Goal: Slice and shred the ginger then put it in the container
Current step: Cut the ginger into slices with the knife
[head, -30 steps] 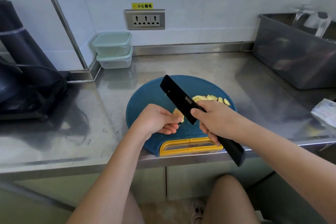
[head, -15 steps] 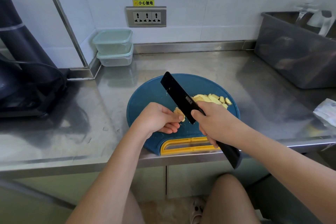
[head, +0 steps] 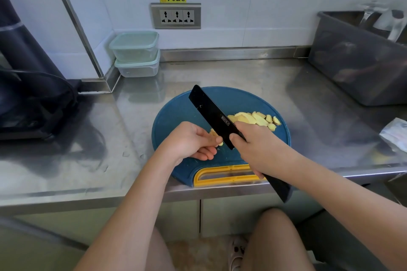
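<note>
A round blue cutting board with a yellow handle lies at the counter's front edge. My left hand pinches a small ginger piece on the board, fingers curled over it. My right hand grips a black knife, the blade standing just right of the ginger piece and pointing up-left. Several pale ginger slices lie in a row on the board behind my right hand. Two stacked lidded plastic containers stand at the back wall, left of the board.
A dark appliance with a cable fills the counter's left side. A grey tub sits at the back right. A white packet lies at the right edge. A wall socket is above the containers.
The knife blade has shifted slightly up and to the left beside the ginger piece. My left hand holds the piece in the same spot.
</note>
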{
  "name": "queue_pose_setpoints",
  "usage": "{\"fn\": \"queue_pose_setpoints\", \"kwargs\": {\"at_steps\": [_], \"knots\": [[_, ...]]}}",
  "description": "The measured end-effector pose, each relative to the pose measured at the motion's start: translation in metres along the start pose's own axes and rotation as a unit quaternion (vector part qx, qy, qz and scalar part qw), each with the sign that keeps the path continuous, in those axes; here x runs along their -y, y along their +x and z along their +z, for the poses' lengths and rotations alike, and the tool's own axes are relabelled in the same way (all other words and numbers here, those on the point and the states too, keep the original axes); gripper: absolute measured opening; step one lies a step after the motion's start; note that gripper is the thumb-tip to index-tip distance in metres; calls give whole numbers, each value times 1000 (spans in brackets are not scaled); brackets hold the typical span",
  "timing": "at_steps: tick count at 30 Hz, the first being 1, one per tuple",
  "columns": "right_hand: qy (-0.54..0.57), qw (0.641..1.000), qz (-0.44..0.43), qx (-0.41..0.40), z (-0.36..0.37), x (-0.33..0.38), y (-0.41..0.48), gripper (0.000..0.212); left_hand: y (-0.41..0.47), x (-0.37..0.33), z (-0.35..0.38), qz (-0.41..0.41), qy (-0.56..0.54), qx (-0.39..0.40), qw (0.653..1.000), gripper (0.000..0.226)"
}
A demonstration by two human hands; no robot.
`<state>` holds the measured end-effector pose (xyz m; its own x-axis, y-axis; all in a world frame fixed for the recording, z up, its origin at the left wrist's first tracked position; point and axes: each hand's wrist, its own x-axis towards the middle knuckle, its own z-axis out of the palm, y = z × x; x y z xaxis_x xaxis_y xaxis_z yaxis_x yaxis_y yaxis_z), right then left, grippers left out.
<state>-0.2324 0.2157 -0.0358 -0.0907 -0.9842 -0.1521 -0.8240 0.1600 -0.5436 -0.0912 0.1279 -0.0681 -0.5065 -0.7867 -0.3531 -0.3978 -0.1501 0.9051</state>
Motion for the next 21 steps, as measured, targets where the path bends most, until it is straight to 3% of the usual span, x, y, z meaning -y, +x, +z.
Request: {"fn": "queue_pose_setpoints", "kwargs": {"at_steps": [12, 21], "knots": [[26, 999, -13, -41, 10, -3, -8, 11, 2, 0, 1, 5, 19, -3, 1000, 16], [21, 997, 11, -69, 19, 1, 0, 23, 8, -10, -4, -41, 27, 17, 999, 17]]}}
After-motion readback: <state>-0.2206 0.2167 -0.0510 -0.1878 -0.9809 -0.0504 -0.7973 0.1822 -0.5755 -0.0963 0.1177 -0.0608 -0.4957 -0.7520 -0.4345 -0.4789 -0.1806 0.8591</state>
